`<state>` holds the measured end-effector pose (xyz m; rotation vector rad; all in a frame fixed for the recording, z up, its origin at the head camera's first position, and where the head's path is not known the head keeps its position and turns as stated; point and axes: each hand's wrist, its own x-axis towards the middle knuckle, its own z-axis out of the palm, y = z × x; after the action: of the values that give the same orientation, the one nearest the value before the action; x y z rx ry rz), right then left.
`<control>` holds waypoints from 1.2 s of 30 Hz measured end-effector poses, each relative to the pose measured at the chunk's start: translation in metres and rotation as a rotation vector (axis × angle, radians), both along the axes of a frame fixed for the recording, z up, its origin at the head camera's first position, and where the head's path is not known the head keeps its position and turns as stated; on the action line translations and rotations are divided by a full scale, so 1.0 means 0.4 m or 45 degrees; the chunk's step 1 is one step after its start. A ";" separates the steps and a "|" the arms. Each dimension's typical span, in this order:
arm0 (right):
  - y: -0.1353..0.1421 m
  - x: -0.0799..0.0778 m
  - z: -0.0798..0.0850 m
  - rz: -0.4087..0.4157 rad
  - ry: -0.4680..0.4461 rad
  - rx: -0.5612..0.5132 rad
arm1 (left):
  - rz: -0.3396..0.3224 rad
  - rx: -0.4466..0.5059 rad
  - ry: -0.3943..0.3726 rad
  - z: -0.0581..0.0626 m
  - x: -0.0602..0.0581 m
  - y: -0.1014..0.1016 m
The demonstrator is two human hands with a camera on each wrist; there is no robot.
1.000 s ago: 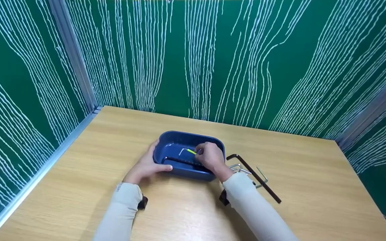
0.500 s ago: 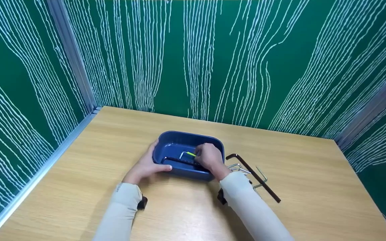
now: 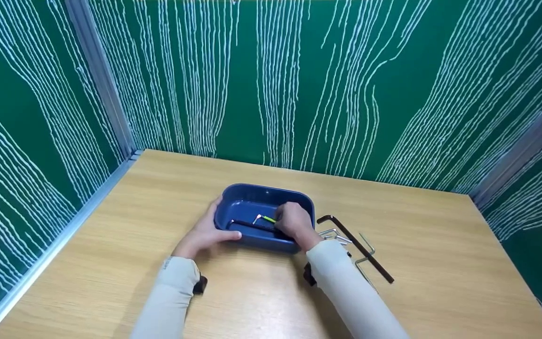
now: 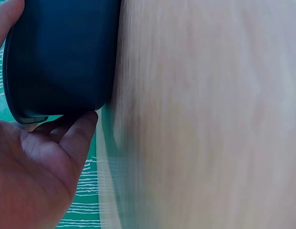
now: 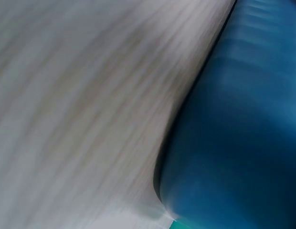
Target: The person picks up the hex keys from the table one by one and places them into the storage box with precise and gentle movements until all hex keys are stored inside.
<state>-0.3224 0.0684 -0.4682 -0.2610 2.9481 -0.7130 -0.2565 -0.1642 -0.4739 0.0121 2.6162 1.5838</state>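
Observation:
A blue plastic bin (image 3: 262,243) stands on the wooden table in the head view. My left hand (image 3: 203,231) holds its left end, thumb along the near rim and fingers on the end wall. The left wrist view shows those fingers of the left hand (image 4: 40,164) against the bin's wall. Inside the bin, my right hand (image 3: 295,220) pinches a small hex key (image 3: 269,219) with a yellow-green sleeve; its bent silver end sticks out leftward. A long dark hex key (image 3: 252,225) lies on the bin floor. In the right wrist view only the bin's outer wall (image 5: 234,143) and table show.
Right of the bin, a large dark brown hex key (image 3: 360,247) lies on the table (image 3: 167,188), with several thin silver hex keys (image 3: 339,237) around it, partly hidden by the right forearm. Green walls with white wavy lines (image 3: 275,84) stand behind and at both sides.
My right hand has shifted slightly down into the bin with the yellow-sleeved hex key, whose bent end has moved a little right and nearer. The left hand stays on the bin.

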 end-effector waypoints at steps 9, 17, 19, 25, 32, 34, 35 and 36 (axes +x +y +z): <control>0.005 0.001 0.001 0.036 0.028 -0.018 | -0.033 0.040 0.042 0.003 0.002 -0.002; 0.007 -0.001 -0.002 0.027 -0.009 -0.025 | -0.023 0.027 0.011 0.004 0.001 0.000; 0.006 -0.002 -0.003 0.023 -0.011 -0.024 | -0.019 0.022 0.010 0.005 0.003 0.001; 0.003 0.001 0.003 -0.022 0.042 -0.066 | -0.022 0.006 0.014 0.005 0.003 0.001; -0.003 0.006 0.007 -0.020 0.173 -0.098 | -0.014 0.011 0.014 0.003 0.002 0.000; -0.004 0.007 0.007 -0.020 0.188 -0.118 | -0.003 0.007 0.004 0.002 0.003 0.000; -0.004 0.008 0.007 -0.027 0.198 -0.124 | -0.009 0.002 0.007 0.002 0.003 0.001; -0.003 0.008 0.008 -0.032 0.209 -0.132 | -0.015 -0.002 0.009 0.002 0.002 0.001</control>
<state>-0.3190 0.0672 -0.4652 -0.3053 3.0772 -0.8898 -0.2555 -0.1637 -0.4729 0.0333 2.6179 1.5808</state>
